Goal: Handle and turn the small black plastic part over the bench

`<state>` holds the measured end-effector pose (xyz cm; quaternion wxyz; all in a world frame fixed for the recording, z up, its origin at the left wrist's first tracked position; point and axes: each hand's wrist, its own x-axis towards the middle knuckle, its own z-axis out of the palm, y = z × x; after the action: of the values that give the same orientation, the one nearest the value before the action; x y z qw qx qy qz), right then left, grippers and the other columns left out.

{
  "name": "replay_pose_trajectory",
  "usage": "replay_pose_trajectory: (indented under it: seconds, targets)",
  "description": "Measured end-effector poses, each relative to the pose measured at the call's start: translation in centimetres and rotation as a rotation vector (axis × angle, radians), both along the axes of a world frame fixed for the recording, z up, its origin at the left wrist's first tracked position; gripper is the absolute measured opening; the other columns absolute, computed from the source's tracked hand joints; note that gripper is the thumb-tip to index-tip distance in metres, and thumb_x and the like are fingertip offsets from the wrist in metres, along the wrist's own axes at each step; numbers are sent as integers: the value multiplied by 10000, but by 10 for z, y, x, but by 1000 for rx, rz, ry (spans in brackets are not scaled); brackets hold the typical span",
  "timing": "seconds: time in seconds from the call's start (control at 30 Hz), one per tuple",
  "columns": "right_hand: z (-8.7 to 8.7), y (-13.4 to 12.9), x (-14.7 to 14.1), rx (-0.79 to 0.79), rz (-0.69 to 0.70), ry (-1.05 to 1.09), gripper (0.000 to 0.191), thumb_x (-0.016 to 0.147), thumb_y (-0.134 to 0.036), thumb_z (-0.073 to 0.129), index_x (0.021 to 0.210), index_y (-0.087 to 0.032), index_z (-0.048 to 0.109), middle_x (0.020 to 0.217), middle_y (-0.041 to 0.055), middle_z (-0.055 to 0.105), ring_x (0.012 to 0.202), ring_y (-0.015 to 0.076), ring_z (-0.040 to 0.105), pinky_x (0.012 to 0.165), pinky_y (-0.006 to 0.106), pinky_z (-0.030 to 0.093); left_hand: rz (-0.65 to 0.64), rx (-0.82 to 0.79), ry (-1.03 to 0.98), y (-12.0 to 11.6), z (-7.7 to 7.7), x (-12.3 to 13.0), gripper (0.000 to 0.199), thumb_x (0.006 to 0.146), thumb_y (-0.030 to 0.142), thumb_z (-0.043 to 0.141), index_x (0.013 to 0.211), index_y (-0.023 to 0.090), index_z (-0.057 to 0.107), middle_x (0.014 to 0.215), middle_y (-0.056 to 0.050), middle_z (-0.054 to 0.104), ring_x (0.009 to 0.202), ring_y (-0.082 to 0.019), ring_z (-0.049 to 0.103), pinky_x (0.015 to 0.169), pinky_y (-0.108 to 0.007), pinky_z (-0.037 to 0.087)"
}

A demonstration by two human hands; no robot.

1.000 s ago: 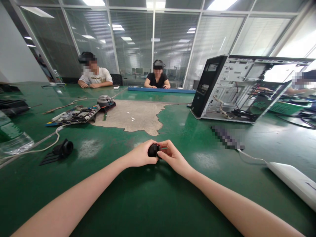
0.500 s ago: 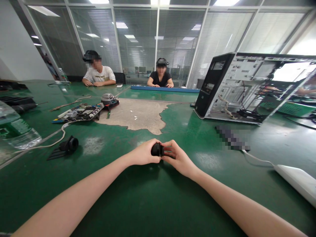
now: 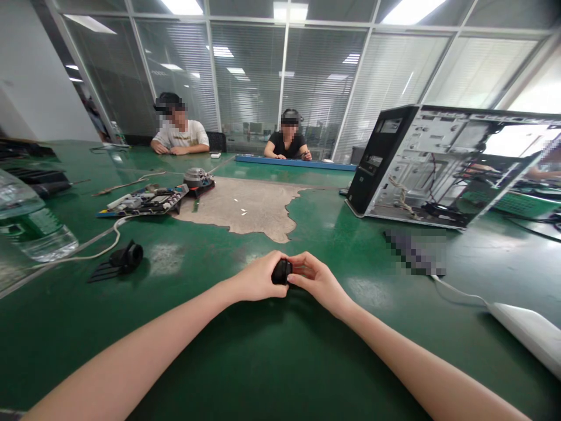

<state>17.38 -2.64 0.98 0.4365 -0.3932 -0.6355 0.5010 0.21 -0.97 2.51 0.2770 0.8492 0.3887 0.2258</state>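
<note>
A small black rounded part (image 3: 281, 272), whose exact kind I cannot make out, is held just above the green table, between my two hands. My left hand (image 3: 258, 277) wraps it from the left, thumb below and fingers over the top. From the right, my right hand (image 3: 316, 280) pinches its edge with the thumb and fingertips. My fingers hide much of the part. To the left on the table lies a black plastic piece with a round opening and a slatted flap (image 3: 123, 260).
A circuit board (image 3: 146, 202) with a metal heatsink and fan (image 3: 196, 178) lies ahead left. At far left stands a water bottle (image 3: 35, 222). An open computer case (image 3: 421, 169) stands right, behind a blurred phone-like object (image 3: 412, 251) cabled to a white block (image 3: 526, 330). Two people sit opposite.
My view has tilted slightly upward. Both hands keep hold of the black part, with my right thumb and fingers now closer around its edge. The person opposite in black has raised a hand.
</note>
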Motion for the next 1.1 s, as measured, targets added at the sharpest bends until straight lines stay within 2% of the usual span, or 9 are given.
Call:
replay_pose_trajectory:
  seconds: [0.13,0.3,0.5,0.63,0.83,1.0,1.1]
  targets:
    - [-2,1,0,9,-21,-12,277,659,-227,657,910,-189,548,894,32,626,880,178,589,848,364,447,2,10,-2,-2,0,0,486,620,255,577,1083,203,438,1015,-40,534,861,-209,527,738,-308,423]
    - [-6,-1,2,18,38,4,281,687,-261,637,947,-210,544,931,23,611,892,173,582,822,343,461,-19,-5,-40,0,-1,0,460,610,219,583,1049,200,448,1010,-34,532,881,-199,523,749,-296,421]
    - [-9,2,-1,-9,-42,34,175,733,-316,587,848,-201,523,886,10,608,788,142,591,733,299,480,-25,-27,-33,0,1,1,468,622,240,586,1065,186,448,1008,-42,542,881,-205,524,750,-302,423]
    - [-6,1,0,14,-33,-47,218,762,-319,548,943,-200,524,938,31,601,826,154,591,742,304,473,-19,-48,-29,0,2,1,482,619,246,594,1073,187,445,1024,-43,543,892,-207,524,766,-305,419]
    - [-6,-5,3,90,11,-60,243,740,-258,583,964,-214,499,991,26,579,938,164,568,818,304,456,-26,-56,-38,3,1,2,452,625,242,592,1052,189,451,987,-32,550,881,-198,526,764,-299,419]
    - [-7,-1,1,36,-14,-10,173,752,-335,559,840,-202,494,851,2,593,783,142,584,709,285,467,-26,-33,-30,2,0,2,474,623,244,590,1072,191,447,1004,-34,544,881,-202,525,767,-303,416]
    - [-7,2,0,10,-37,5,191,745,-341,569,839,-203,476,857,-2,579,756,127,569,694,272,458,-17,-37,-20,0,0,1,483,625,248,585,1083,195,444,1002,-33,545,871,-201,527,757,-301,418]
